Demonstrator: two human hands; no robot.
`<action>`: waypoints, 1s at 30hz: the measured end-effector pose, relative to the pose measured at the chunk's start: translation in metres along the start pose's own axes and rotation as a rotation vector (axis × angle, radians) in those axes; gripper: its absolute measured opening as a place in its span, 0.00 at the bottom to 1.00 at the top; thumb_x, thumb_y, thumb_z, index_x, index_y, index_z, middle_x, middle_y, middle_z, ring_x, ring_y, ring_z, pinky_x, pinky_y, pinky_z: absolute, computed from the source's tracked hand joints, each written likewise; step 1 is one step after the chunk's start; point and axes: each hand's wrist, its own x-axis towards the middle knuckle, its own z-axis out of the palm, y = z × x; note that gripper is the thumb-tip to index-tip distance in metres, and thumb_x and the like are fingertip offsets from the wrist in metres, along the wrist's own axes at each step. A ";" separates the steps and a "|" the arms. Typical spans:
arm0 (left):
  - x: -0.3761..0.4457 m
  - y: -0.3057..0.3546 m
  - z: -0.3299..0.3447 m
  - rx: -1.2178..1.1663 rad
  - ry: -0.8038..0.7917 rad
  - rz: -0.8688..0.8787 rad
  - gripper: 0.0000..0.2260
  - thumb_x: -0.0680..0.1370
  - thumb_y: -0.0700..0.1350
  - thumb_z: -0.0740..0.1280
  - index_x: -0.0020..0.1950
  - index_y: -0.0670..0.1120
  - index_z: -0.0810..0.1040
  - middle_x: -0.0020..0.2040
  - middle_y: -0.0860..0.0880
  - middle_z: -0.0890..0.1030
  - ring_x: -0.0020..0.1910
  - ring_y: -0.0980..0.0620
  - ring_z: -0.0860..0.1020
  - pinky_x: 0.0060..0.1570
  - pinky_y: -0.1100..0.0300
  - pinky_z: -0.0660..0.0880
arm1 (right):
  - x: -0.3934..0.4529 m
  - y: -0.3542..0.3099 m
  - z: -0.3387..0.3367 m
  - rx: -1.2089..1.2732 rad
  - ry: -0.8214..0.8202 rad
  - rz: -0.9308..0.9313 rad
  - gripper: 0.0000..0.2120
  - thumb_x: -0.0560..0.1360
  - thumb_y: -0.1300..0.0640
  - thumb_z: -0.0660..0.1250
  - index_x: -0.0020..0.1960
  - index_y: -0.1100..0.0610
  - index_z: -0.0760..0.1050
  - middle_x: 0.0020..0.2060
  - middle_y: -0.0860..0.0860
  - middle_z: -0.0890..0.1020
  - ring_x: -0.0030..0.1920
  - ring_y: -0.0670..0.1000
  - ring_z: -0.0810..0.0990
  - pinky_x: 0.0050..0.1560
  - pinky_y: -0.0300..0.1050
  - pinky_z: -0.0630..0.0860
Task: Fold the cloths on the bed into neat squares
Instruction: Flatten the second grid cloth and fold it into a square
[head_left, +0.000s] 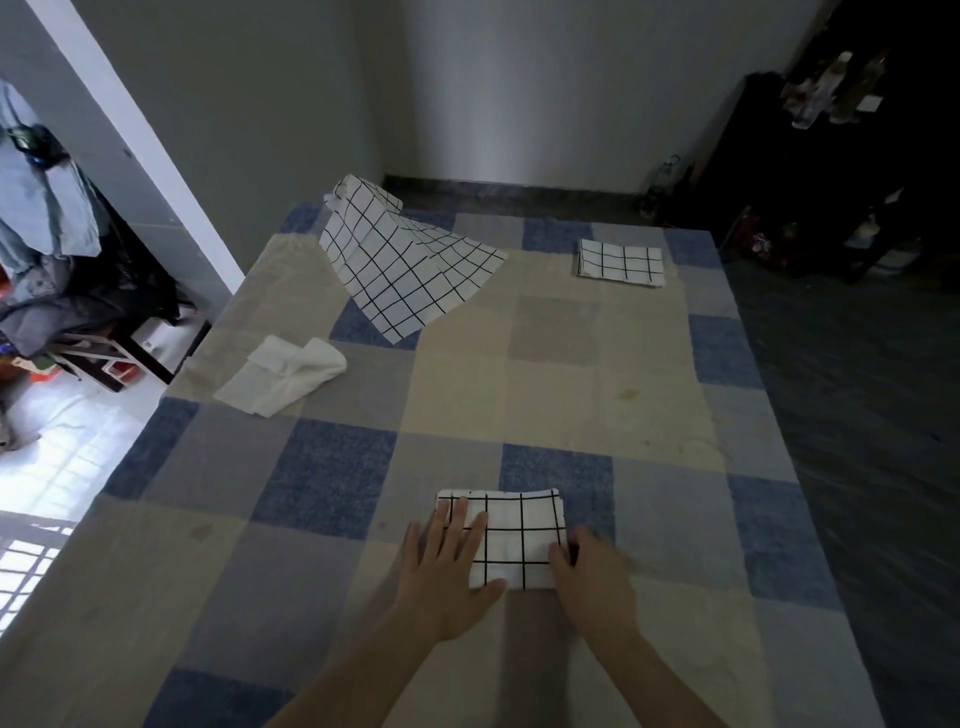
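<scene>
The left hand (451, 558) lay flat, fingers straight and slightly spread, pressing the left portion of a folded white cloth with a black grid pattern (511, 540). The right hand (589, 571) was at that cloth's right edge; it was blurred, fingers bent at the edge, and whether they pinched the fabric could not be told. This cloth was a compact rectangle of several layers, lying on the near part of the bed (311, 597), on a blue square of the cover.

The bed cover was a woven fabric in large blue, grey and beige checks, with a few faint stains.

Further off, at the far right of the bed, lay a second folded white grid-pattern cloth (621, 261), a flat rectangle. At the far left, a large unfolded white grid-pattern cloth (402, 260) was draped, its upper end raised near the wall. Near the left edge lay a plain white crumpled cloth (283, 374), loosely bunched.

No brands, labels or legible writing were visible.
</scene>
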 end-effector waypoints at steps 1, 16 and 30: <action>0.000 0.001 -0.003 0.009 0.015 0.007 0.39 0.73 0.73 0.39 0.78 0.52 0.50 0.79 0.45 0.51 0.78 0.46 0.42 0.69 0.42 0.43 | 0.000 0.001 0.001 0.091 -0.061 0.026 0.10 0.76 0.54 0.65 0.38 0.56 0.73 0.36 0.51 0.78 0.38 0.51 0.76 0.40 0.47 0.73; 0.000 0.006 -0.010 0.006 -0.045 0.022 0.42 0.63 0.74 0.24 0.72 0.56 0.28 0.75 0.50 0.27 0.73 0.47 0.27 0.72 0.40 0.36 | -0.015 0.006 -0.027 0.594 -0.225 -0.088 0.12 0.71 0.62 0.73 0.34 0.50 0.75 0.30 0.43 0.77 0.33 0.38 0.73 0.37 0.29 0.69; -0.002 0.001 -0.013 0.040 -0.090 0.046 0.32 0.75 0.69 0.38 0.70 0.56 0.26 0.74 0.49 0.26 0.72 0.46 0.25 0.71 0.39 0.34 | -0.010 0.004 -0.021 -0.037 -0.085 0.078 0.19 0.76 0.47 0.65 0.30 0.52 0.67 0.26 0.48 0.73 0.28 0.45 0.72 0.32 0.42 0.68</action>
